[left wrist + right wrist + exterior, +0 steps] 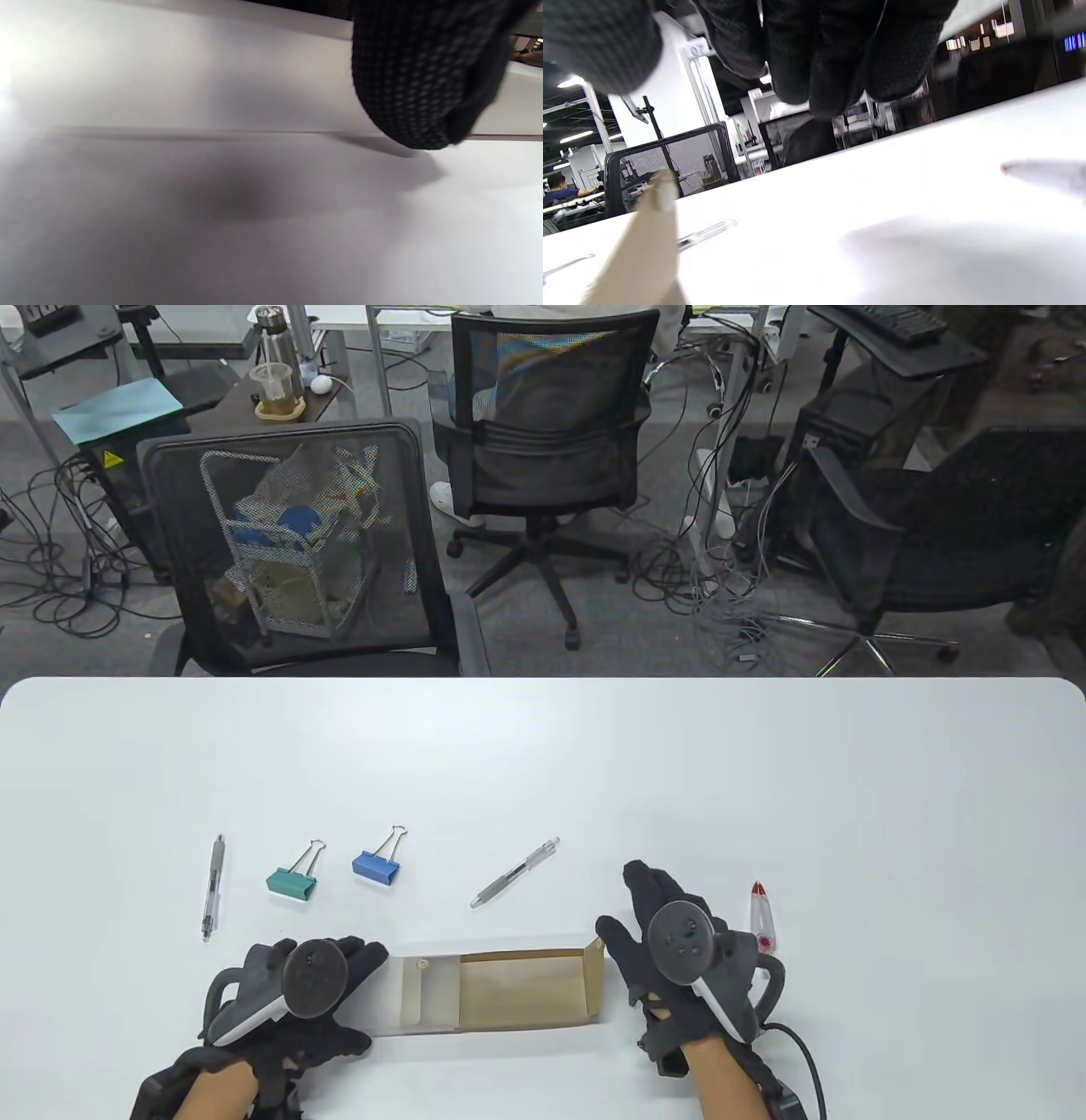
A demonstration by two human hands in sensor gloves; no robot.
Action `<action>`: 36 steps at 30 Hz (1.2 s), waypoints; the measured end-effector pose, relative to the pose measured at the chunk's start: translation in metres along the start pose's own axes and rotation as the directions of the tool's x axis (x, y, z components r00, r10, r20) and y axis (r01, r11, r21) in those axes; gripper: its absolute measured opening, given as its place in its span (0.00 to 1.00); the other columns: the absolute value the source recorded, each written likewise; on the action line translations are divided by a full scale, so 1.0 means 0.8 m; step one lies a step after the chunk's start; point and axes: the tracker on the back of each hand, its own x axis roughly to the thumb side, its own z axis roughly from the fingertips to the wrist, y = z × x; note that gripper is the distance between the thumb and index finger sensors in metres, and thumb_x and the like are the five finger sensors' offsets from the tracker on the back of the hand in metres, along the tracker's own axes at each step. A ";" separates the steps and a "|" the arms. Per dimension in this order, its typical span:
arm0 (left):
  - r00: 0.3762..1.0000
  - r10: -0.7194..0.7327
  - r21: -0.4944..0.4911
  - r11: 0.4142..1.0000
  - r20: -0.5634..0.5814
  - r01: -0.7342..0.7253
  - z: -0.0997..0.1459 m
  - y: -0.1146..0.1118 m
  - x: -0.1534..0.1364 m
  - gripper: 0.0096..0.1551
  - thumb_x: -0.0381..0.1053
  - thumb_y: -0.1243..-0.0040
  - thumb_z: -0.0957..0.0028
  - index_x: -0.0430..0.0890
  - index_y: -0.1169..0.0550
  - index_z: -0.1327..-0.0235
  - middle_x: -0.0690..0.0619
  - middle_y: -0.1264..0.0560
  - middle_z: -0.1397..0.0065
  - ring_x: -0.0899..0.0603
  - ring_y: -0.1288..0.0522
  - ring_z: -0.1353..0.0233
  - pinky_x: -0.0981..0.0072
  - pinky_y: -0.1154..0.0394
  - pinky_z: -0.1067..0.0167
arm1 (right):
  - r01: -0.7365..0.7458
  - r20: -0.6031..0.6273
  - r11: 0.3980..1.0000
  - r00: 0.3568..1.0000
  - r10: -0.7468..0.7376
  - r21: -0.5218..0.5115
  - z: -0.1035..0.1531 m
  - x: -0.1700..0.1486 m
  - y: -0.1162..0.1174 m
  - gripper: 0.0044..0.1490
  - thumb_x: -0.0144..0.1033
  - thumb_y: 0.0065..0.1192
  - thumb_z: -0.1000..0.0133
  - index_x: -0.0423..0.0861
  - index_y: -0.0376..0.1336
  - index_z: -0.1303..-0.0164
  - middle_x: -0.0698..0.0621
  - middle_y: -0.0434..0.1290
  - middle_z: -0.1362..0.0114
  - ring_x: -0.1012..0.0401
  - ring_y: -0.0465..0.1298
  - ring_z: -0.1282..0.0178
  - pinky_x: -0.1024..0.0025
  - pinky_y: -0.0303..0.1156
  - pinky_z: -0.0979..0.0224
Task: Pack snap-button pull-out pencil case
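Observation:
The pencil case lies near the table's front edge: a translucent sleeve (417,994) with a snap button, and a brown cardboard drawer (526,991) pulled out to the right and empty. My left hand (361,963) brackets the sleeve's left end, fingers at its far corner and thumb at its near corner. My right hand (632,912) is open with fingers stretched, thumb next to the drawer's right end flap (645,254). Two pens (212,886) (515,872), a green binder clip (293,882), a blue binder clip (376,865) and a red-capped white tube (761,916) lie loose.
The white table (764,780) runs wide behind the items. Black mesh chairs (288,551) stand beyond its far edge. In the right wrist view the clear pen (706,233) lies past the flap and the tube (1048,176) is at the right.

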 end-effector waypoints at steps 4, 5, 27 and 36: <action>1.000 -0.001 0.002 1.000 -0.004 0.001 0.000 -0.001 0.000 0.59 0.64 0.21 0.73 0.69 0.38 0.24 0.65 0.40 0.16 0.47 0.38 0.13 0.36 0.49 0.17 | -0.130 0.085 0.991 0.987 0.133 -0.036 0.012 -0.009 0.019 0.50 0.79 0.52 0.58 0.74 0.50 0.22 0.63 0.57 0.10 0.58 0.62 0.12 0.44 0.60 0.14; 1.000 -0.003 0.003 1.000 -0.004 0.003 0.000 -0.001 0.000 0.59 0.64 0.21 0.73 0.69 0.38 0.24 0.65 0.40 0.16 0.47 0.38 0.13 0.36 0.49 0.17 | -0.133 0.086 0.991 0.987 0.134 -0.017 0.013 -0.013 0.020 0.51 0.80 0.51 0.58 0.74 0.49 0.22 0.63 0.55 0.10 0.57 0.60 0.11 0.42 0.58 0.14; 0.761 0.259 0.237 0.961 -0.594 -0.142 -0.053 0.107 -0.069 0.49 0.66 0.26 0.66 0.62 0.30 0.26 0.55 0.36 0.16 0.38 0.38 0.15 0.38 0.45 0.19 | -0.022 0.096 1.000 0.995 0.023 -0.009 0.015 -0.023 0.019 0.51 0.79 0.49 0.56 0.70 0.49 0.21 0.59 0.55 0.09 0.54 0.59 0.11 0.38 0.55 0.16; 0.658 0.051 0.051 0.999 -0.752 -0.019 -0.114 0.089 -0.073 0.49 0.67 0.25 0.68 0.65 0.30 0.27 0.57 0.34 0.17 0.40 0.36 0.15 0.39 0.45 0.18 | -0.024 0.101 1.000 0.995 0.025 -0.007 0.016 -0.022 0.021 0.51 0.79 0.49 0.56 0.70 0.49 0.20 0.59 0.55 0.09 0.54 0.59 0.11 0.38 0.55 0.16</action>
